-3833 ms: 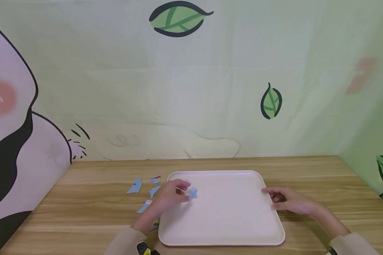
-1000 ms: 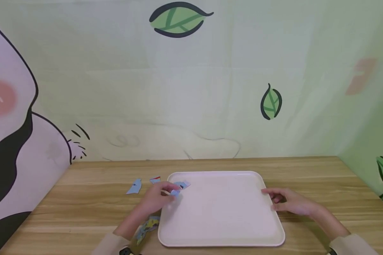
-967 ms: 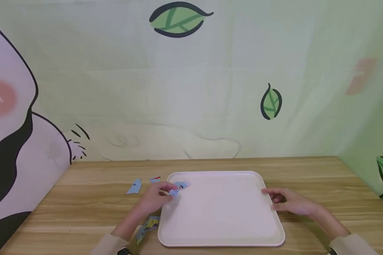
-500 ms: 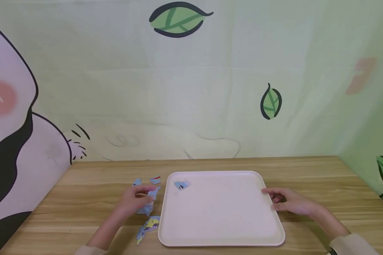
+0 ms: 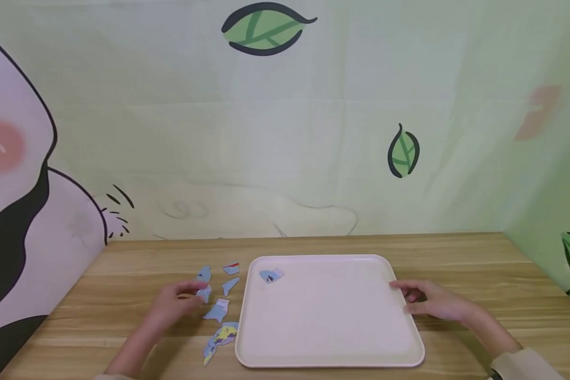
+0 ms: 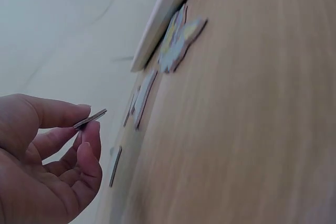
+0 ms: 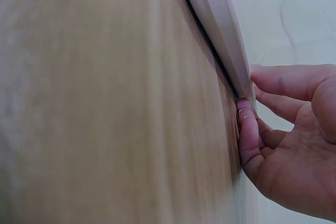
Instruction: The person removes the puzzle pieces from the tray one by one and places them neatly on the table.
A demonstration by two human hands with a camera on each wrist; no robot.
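My left hand (image 5: 168,306) pinches a small blue puzzle piece (image 5: 204,294) between thumb and fingers. In the left wrist view the held piece (image 6: 90,119) appears edge-on, raised off the table. Partly behind it lies another blue piece (image 5: 203,273). My right hand (image 5: 434,302) grips the right edge of the white tray (image 5: 332,316), as the right wrist view of the tray rim (image 7: 223,30) also shows. On the tray's far left corner lies a blue piece with a pale lilac end (image 5: 271,276).
Left of the tray, more pieces lie on the wooden table (image 5: 465,264): a red-edged one (image 5: 231,269), a slim blue one (image 5: 230,286), a blue one with a pale end (image 5: 217,310) and a yellow-and-blue section (image 5: 221,338). A printed cloth backdrop (image 5: 342,132) stands behind.
My left hand has moved left off the tray, carrying the piece past the other pieces. A piece now lies on the tray's far left corner. My right hand has stayed at the tray edge.
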